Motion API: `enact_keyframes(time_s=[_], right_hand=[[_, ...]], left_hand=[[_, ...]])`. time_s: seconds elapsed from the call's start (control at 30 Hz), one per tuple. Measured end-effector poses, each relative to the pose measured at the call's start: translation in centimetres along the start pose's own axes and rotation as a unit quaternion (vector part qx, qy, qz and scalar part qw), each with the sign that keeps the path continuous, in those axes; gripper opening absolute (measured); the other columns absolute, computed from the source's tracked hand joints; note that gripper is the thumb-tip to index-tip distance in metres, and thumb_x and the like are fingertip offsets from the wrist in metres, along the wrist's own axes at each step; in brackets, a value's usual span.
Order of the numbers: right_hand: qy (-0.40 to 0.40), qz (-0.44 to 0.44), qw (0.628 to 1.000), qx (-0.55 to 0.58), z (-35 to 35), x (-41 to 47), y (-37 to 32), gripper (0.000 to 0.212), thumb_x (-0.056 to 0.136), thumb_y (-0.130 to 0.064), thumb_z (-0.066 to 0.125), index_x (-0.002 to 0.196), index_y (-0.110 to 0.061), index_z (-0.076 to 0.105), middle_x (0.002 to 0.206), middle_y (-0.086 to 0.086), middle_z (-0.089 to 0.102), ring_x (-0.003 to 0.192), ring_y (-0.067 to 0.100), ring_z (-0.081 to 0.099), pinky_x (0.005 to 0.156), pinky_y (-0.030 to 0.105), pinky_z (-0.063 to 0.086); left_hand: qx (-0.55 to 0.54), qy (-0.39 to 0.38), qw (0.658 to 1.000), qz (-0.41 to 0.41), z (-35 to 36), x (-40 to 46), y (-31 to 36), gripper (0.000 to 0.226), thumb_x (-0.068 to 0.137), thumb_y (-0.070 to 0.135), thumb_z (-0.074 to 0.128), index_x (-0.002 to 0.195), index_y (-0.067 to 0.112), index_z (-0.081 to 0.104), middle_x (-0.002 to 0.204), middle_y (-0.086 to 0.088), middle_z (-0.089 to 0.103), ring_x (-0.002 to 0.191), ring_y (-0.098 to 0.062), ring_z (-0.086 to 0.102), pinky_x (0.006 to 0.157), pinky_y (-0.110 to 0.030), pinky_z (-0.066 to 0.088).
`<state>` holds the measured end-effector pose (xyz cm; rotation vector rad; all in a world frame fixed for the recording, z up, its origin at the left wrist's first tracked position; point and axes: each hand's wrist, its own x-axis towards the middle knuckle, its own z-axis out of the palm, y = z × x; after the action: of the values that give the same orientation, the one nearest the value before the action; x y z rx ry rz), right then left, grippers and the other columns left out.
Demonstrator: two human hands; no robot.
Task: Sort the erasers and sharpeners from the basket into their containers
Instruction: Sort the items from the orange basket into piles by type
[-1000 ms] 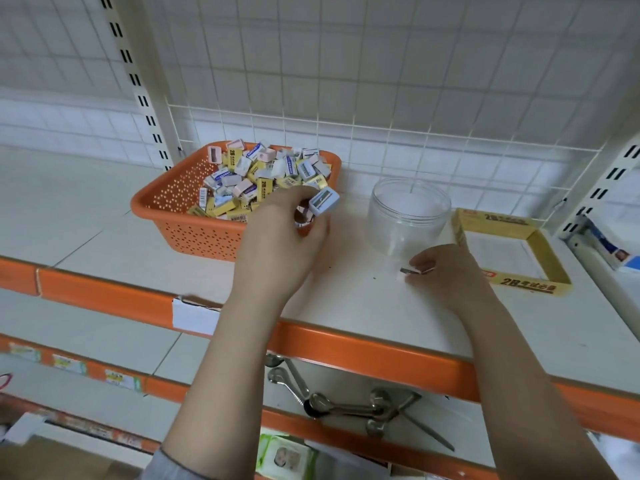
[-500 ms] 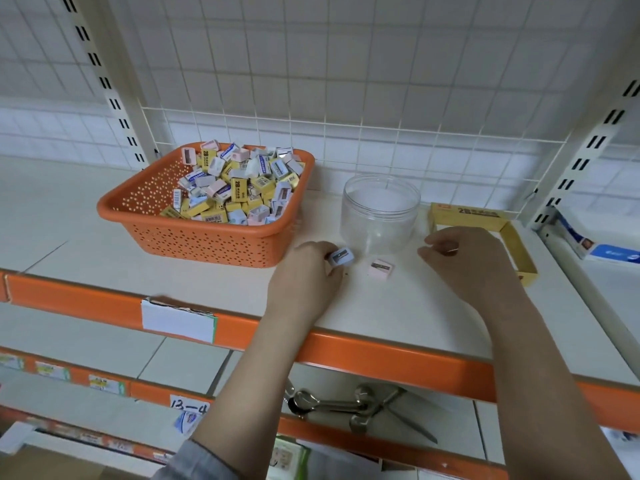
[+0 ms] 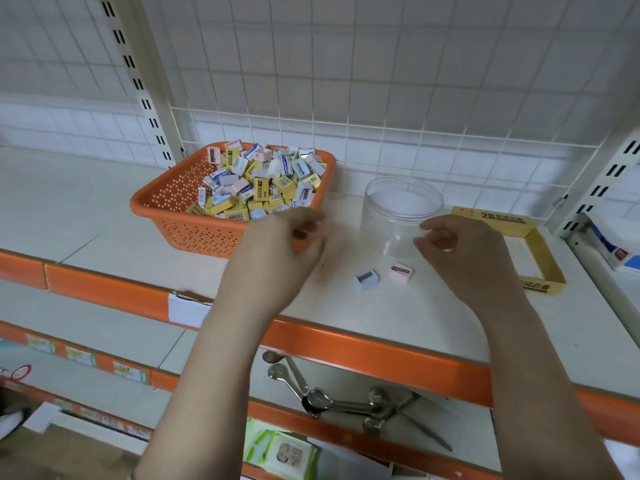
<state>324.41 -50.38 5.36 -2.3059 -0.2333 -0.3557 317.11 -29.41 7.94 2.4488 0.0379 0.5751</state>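
An orange perforated basket [image 3: 180, 216] at the back left of the shelf is heaped with several yellow erasers and small pastel sharpeners [image 3: 263, 183]. A clear round jar [image 3: 401, 211] stands to its right, and beyond that a flat yellow cardboard box [image 3: 542, 258]. A pale blue sharpener [image 3: 366, 279] and a pink sharpener [image 3: 401, 271] lie loose on the shelf in front of the jar. My left hand [image 3: 277, 251] hovers by the basket's near right corner, fingers loosely curled, holding nothing. My right hand [image 3: 460, 251] hangs beside the jar, also loosely curled and holding nothing.
The white shelf [image 3: 398, 323] has an orange front edge [image 3: 363, 348] with a white label. A wire grid backs it. Metal spoons [image 3: 332, 400] and a packet lie on the lower shelf. A boxed item [image 3: 609, 247] sits on the neighbouring shelf at right.
My left hand set the pale blue sharpener down beside the pink one and drew back toward the basket. My right hand lifted slightly near the jar.
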Motion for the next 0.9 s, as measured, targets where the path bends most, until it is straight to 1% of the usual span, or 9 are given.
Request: enact_keyframes(time_s=[0.17,0.27,0.37,0.47,0.6,0.7,0.77,0.83,0.9], right_hand=[[0.013,-0.013,0.999,-0.026,2.5,1.3,-3.8,0.02,0.085,-0.021,0.066,0.104,-0.019,0.068,0.088,-0.003,0.066,0.081,0.011,0.063,0.064,0.012,0.04],[0.027,-0.015,0.999,-0.036,4.8,2.2,-6.3,0.021,0.086,-0.021,0.066,0.106,-0.017,0.067,0.088,-0.003,0.064,0.085,0.013,0.061,0.074,0.016,0.04],[0.044,-0.004,0.997,-0.055,7.5,3.4,-8.6,0.022,0.085,-0.024,0.065,0.106,-0.017,0.067,0.087,-0.006,0.06,0.084,0.009,0.056,0.075,0.015,0.036],[0.041,-0.007,0.997,-0.066,9.6,5.4,-10.8,0.024,0.084,-0.024,0.065,0.106,-0.014,0.068,0.092,-0.003,0.064,0.088,0.011,0.058,0.08,0.023,0.043],[-0.033,-0.039,0.984,-0.173,11.3,8.8,-12.7,0.03,0.081,-0.019,0.068,0.111,-0.013,0.068,0.111,0.004,0.064,0.103,0.02,0.058,0.088,0.032,0.047],[-0.115,-0.069,0.954,-0.268,12.1,10.7,-12.6,0.035,0.078,-0.016,0.071,0.113,-0.019,0.068,0.115,0.001,0.062,0.104,0.019,0.057,0.085,0.032,0.048],[-0.149,-0.089,0.936,-0.307,12.5,11.5,-12.3,0.037,0.078,-0.016,0.071,0.114,-0.022,0.067,0.115,0.0,0.062,0.103,0.019,0.057,0.083,0.033,0.049],[-0.155,-0.104,0.927,-0.324,12.7,12.0,-12.2,0.037,0.078,-0.016,0.07,0.114,-0.022,0.066,0.113,0.001,0.062,0.101,0.021,0.057,0.082,0.033,0.049],[-0.156,-0.115,0.925,-0.328,12.7,12.3,-12.1,0.033,0.079,-0.013,0.069,0.111,-0.02,0.066,0.111,0.001,0.063,0.1,0.02,0.058,0.08,0.033,0.05]], left_hand=[[-0.017,0.049,0.998,-0.024,-4.2,1.7,-3.4,0.026,0.089,0.025,0.06,0.113,0.024,0.065,0.088,0.016,0.061,0.086,-0.002,0.06,0.074,-0.017,0.046],[-0.005,0.039,0.999,-0.019,-5.7,3.0,-6.3,0.025,0.089,0.026,0.059,0.112,0.023,0.066,0.086,0.014,0.062,0.087,-0.005,0.061,0.075,-0.022,0.046],[0.007,0.023,1.0,-0.002,-7.2,4.2,-8.9,0.023,0.089,0.028,0.059,0.111,0.025,0.066,0.085,0.016,0.061,0.086,-0.002,0.058,0.07,-0.016,0.04],[0.005,0.008,1.0,0.008,-8.4,5.1,-11.0,0.023,0.089,0.029,0.059,0.11,0.026,0.067,0.082,0.018,0.058,0.086,-0.004,0.058,0.076,-0.021,0.042],[-0.006,0.002,1.0,0.009,-9.2,5.8,-12.6,0.025,0.088,0.03,0.059,0.11,0.024,0.068,0.08,0.017,0.058,0.087,-0.007,0.06,0.08,-0.025,0.046],[-0.016,0.007,1.0,0.008,-9.2,6.1,-13.3,0.025,0.089,0.029,0.058,0.111,0.024,0.067,0.079,0.02,0.056,0.08,-0.002,0.057,0.067,-0.011,0.039],[-0.018,0.014,1.0,0.003,-9.2,6.1,-13.6,0.025,0.089,0.029,0.058,0.111,0.025,0.067,0.08,0.02,0.056,0.08,0.0,0.055,0.065,-0.003,0.034],[-0.019,0.013,1.0,-0.003,-9.2,6.0,-13.7,0.025,0.088,0.029,0.057,0.111,0.025,0.067,0.082,0.019,0.056,0.081,0.0,0.055,0.066,-0.007,0.036],[-0.018,0.01,1.0,-0.003,-9.1,6.1,-13.7,0.025,0.089,0.029,0.057,0.111,0.025,0.067,0.084,0.017,0.057,0.084,-0.002,0.056,0.072,-0.016,0.038]])
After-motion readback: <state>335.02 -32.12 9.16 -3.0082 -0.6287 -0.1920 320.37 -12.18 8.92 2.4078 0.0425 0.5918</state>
